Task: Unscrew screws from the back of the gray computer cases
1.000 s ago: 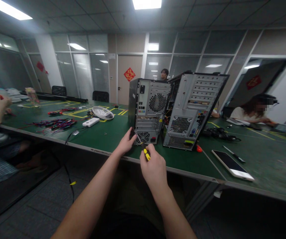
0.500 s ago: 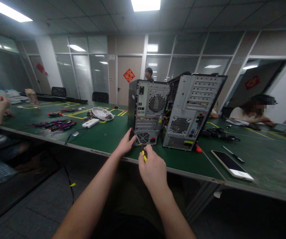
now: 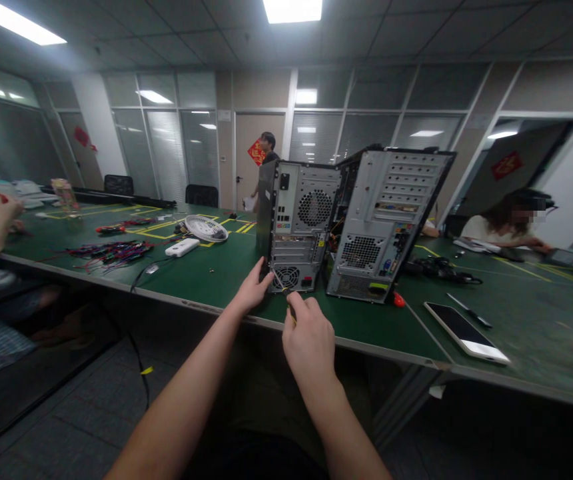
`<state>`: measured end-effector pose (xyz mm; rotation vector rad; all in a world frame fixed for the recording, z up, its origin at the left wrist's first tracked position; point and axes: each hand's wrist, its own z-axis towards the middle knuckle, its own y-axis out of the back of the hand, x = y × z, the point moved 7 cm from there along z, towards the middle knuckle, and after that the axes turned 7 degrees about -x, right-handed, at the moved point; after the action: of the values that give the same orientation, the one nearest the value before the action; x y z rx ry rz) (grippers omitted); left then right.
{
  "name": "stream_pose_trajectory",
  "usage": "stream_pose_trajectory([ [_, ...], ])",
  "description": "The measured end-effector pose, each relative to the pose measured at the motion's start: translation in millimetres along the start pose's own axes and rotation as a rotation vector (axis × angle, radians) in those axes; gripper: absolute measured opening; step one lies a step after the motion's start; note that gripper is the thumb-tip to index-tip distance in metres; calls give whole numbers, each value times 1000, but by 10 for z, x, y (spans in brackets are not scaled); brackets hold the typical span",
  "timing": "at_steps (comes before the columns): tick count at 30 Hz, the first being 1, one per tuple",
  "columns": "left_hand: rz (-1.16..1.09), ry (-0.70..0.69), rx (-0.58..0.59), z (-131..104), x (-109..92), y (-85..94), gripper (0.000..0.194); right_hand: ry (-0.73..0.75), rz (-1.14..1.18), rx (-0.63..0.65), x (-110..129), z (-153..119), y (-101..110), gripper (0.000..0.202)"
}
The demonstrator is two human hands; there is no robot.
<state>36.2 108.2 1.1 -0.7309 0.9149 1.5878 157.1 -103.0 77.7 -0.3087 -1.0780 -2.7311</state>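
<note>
A small computer tower (image 3: pixel 298 230) stands upright on the green table, its back panel facing me. My left hand (image 3: pixel 253 288) grips the lower left corner of that tower, fingers along the side and thumb at the back edge. In my right hand (image 3: pixel 312 337) is a screwdriver (image 3: pixel 291 308), its handle mostly hidden by my closed fingers. The screwdriver's thin shaft slants up and left to the tower's lower left back, close to my left thumb. Whether the tip sits in a screw is too small to tell.
A taller computer tower (image 3: pixel 389 220) stands just right. A phone (image 3: pixel 464 330), a knife-like tool (image 3: pixel 469 310) and black cables (image 3: pixel 439 270) lie farther right. Leftward are a white power strip (image 3: pixel 182 247), a white basket (image 3: pixel 206 228) and bundled wires (image 3: pixel 110 255). People sit at both sides.
My right hand has turned and shifted slightly right, covering more of the screwdriver handle. My left hand stays put. A person in the background has walked left.
</note>
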Motion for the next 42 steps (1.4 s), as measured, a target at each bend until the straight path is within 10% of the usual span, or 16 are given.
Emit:
stream_pose_trajectory([
  [14,-27,42,25,-37,-79,16,74,-244,105,185,-30,51,-38,11],
  [27,-43,9,13,-26,-64,17,72,-18,-36,-14,96,57,19,31],
  [42,-30,21,10,-2,-7,-4,74,-137,-90,148,89,80,-5,19],
])
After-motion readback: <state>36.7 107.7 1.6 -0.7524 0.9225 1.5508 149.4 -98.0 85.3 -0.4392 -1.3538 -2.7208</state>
